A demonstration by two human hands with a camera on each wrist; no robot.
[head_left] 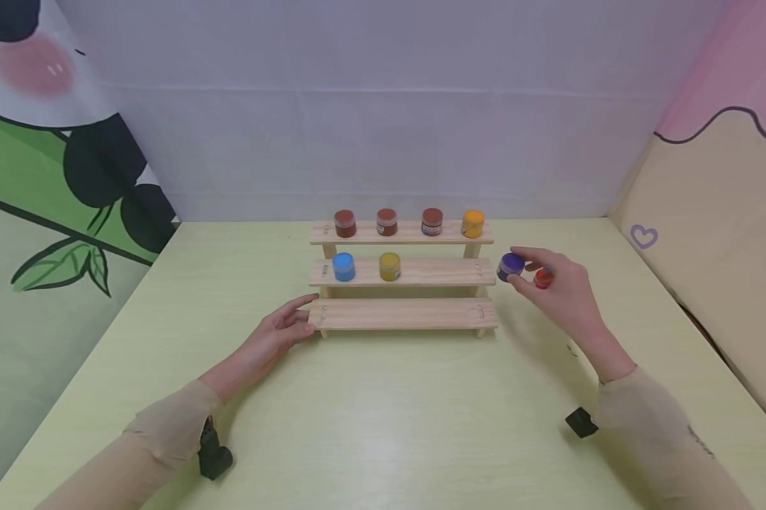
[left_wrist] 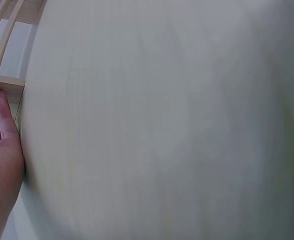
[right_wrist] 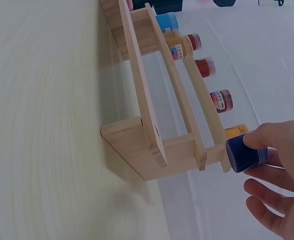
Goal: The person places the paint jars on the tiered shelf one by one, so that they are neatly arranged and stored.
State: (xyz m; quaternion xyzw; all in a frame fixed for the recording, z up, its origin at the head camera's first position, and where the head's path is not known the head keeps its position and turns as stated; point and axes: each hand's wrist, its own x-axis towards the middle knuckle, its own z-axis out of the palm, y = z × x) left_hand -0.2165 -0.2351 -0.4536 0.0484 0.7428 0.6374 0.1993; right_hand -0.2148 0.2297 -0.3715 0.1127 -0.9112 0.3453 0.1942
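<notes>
Counter (head_left: 389, 411), pale yellow-green, wood-grained; carries the rack. Stepped three-tier rack (head_left: 402, 314) of pale wood, long narrow shelves on side supports; upright, toward the rear of the counter. Left hand (head_left: 274, 338), bare; thumb and fingers grip the left end of the bottom shelf, some fingers reaching beneath it beside the support, as seen from the left wrist. Right hand (head_left: 560, 290), bare, raised off the rack's right end; thumb and forefinger pinch a jar, the last two fingers curling loosely clear of it. Dark violet-blue short cylindrical jar (head_left: 511, 265), in the right hand's pinch, just beside the right end of the rack. Three brownish-red lidded jars (head_left: 387, 223), top tier, spaced out from the left end. Orange-yellow jar (head_left: 473, 224), same tier, right end. Light-blue jar (head_left: 344, 267), middle tier, left end. Mustard-yellow jar (head_left: 390, 267), middle tier, near the light-blue one. Small red object (head_left: 543, 278), partly hidden by the right hand; whether held or standing beyond, cannot be told.
</notes>
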